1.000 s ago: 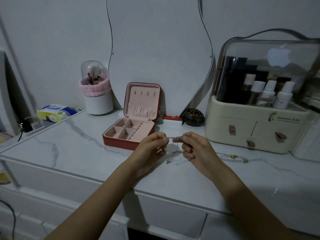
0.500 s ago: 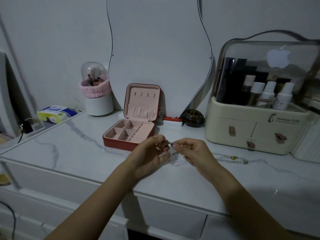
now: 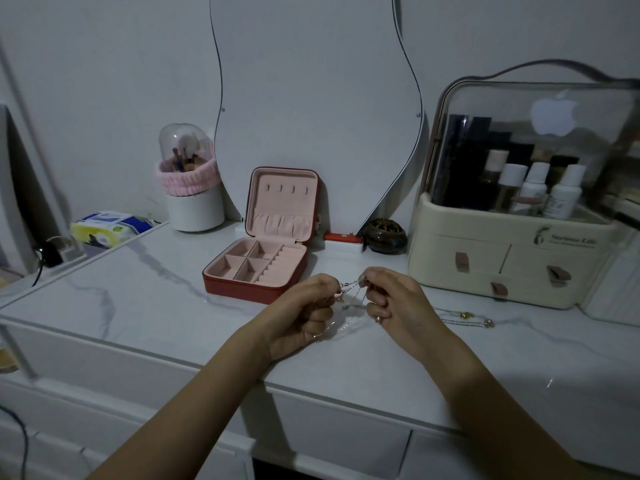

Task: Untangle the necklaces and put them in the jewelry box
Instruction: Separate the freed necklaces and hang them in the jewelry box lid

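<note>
Fingertips of left hand and right hand pinch 1 silver necklace taut just right of the open jewelry box, probably to expose tangles.

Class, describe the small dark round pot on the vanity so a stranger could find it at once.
Start at the wavy mirror leaning on the wall. At its lower right corner, left of the cream cosmetics organiser, sits the dark pot. It alone is squat, brown-black and round, with a pierced lid.
</note>
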